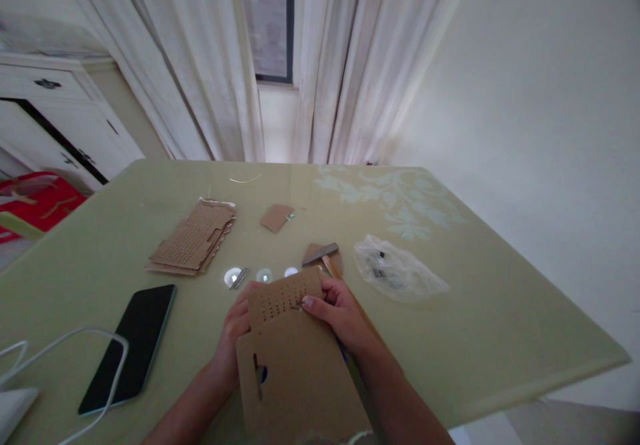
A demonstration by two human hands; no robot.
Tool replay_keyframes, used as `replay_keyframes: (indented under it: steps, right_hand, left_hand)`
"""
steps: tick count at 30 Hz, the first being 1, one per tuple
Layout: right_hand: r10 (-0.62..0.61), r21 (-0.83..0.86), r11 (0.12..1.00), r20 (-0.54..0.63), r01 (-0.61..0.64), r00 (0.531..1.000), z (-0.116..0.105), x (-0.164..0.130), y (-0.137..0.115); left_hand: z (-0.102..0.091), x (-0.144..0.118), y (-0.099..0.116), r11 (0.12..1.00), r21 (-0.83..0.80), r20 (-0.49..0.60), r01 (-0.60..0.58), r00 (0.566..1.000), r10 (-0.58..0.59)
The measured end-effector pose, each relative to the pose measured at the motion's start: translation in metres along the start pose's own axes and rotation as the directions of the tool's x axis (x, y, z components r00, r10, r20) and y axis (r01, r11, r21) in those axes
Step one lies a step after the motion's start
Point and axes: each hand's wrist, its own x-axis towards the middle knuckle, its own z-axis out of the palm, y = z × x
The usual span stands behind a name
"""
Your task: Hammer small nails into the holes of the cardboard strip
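Observation:
My left hand (233, 338) and my right hand (337, 312) both grip a brown perforated board panel (283, 295) near the table's front edge. This small panel stands against a larger brown board (295, 378) with a slot cut in it, held close to me. My right thumb presses on the small panel's face. Just beyond my right hand lies a small hammer (323, 255) on a scrap of board.
On the pale green table (475, 312): a stack of perforated boards (195, 238), a small board piece (277, 218), a clear plastic bag (397, 270), small shiny round parts (263, 275), a black phone (133, 345) and a white cable (65, 345). Curtains hang behind.

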Motion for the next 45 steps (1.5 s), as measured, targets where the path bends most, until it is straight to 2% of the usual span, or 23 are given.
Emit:
replay_keyframes:
  steps: [2,4,5,7,9,12,14,17,20,28,31,33,34,36,37,38,40,42,44,45]
  right_hand:
    - [-0.030,0.051,0.998,-0.057,0.033,0.998,-0.001,0.003,0.003]
    - [-0.071,0.067,0.995,-0.124,0.079,0.990,-0.003,0.006,0.007]
    - [-0.095,0.051,0.993,-0.150,0.103,0.984,-0.004,0.007,0.008]
    - [-0.145,-0.029,0.989,-0.167,0.142,0.975,-0.006,0.008,0.011]
    - [-0.181,-0.148,0.976,-0.120,0.163,0.976,-0.007,0.008,0.013]
    - [-0.203,-0.303,0.934,-0.012,0.190,0.979,-0.006,0.006,0.014]
    - [-0.215,-0.383,0.900,0.021,0.207,0.976,-0.007,0.004,0.012]
    - [-0.224,-0.519,0.824,0.070,0.227,0.972,-0.006,0.003,0.006]
    - [-0.216,-0.583,0.772,0.132,0.252,0.968,-0.005,0.002,0.002]
    - [-0.142,-0.499,0.851,0.077,0.162,0.987,-0.004,0.000,0.004]
    - [-0.115,-0.437,0.891,0.049,0.125,0.992,-0.005,0.002,0.006]
    - [-0.086,-0.332,0.940,-0.004,0.080,0.996,-0.006,0.005,0.008]
    - [-0.073,-0.264,0.963,-0.041,0.060,0.996,-0.007,0.007,0.010]
    - [-0.062,-0.112,0.993,-0.133,0.047,0.989,-0.008,0.010,0.012]
    - [-0.058,-0.046,0.998,-0.177,0.050,0.983,-0.009,0.011,0.013]
    - [-0.056,0.007,0.998,-0.211,0.059,0.976,-0.009,0.012,0.012]
    - [-0.066,0.080,0.993,-0.251,0.089,0.966,-0.010,0.013,0.010]
    - [-0.079,0.127,0.985,-0.270,0.117,0.960,-0.010,0.014,0.005]
    - [-0.083,0.156,0.979,-0.290,0.132,0.954,-0.010,0.015,0.001]
    - [-0.081,0.164,0.977,-0.297,0.134,0.951,-0.010,0.015,0.000]
  left_hand:
    - [-0.002,0.001,-0.004,0.991,-0.003,-0.009,0.135,0.991,-0.135]
    - [-0.008,0.003,-0.007,0.971,-0.004,-0.107,0.238,0.966,-0.237]
    - [-0.012,0.003,-0.008,0.969,-0.001,-0.161,0.247,0.956,-0.244]
    - [-0.020,0.004,-0.008,0.983,0.064,-0.176,0.170,0.972,-0.156]
    - [-0.024,0.005,-0.007,0.981,0.193,-0.060,0.013,0.998,-0.002]
    - [-0.020,0.007,-0.006,0.948,0.279,0.091,-0.155,0.987,0.135]
    - [-0.014,0.008,-0.007,0.960,0.233,0.116,-0.153,0.985,0.129]
    - [-0.008,0.007,-0.007,0.985,0.155,0.114,-0.075,0.992,0.058]
    - [-0.007,0.007,-0.006,0.991,0.129,0.100,-0.044,0.995,0.031]
    - [-0.011,0.004,-0.002,0.979,0.053,0.050,-0.196,0.980,0.194]
    - [-0.013,0.001,0.003,0.981,-0.054,-0.040,-0.188,0.982,0.186]
    - [-0.017,0.000,0.004,0.988,-0.090,-0.171,-0.125,0.979,0.108]
    - [-0.020,0.002,0.001,0.996,-0.073,-0.249,-0.045,0.968,0.026]
    - [-0.028,0.006,-0.010,0.974,-0.013,-0.357,0.227,0.909,-0.216]
    - [-0.032,0.009,-0.019,0.923,0.009,-0.386,0.385,0.852,-0.352]
    - [-0.038,0.012,-0.029,0.848,0.021,-0.344,0.530,0.800,-0.491]
    - [-0.048,0.016,-0.050,0.706,0.136,-0.215,0.695,0.716,-0.664]
    - [-0.055,0.018,-0.064,0.558,0.389,-0.171,0.732,0.653,-0.737]
    - [-0.057,0.017,-0.070,0.439,0.594,-0.150,0.674,0.629,-0.763]
    - [-0.056,0.016,-0.071,0.409,0.650,-0.132,0.641,0.625,-0.769]
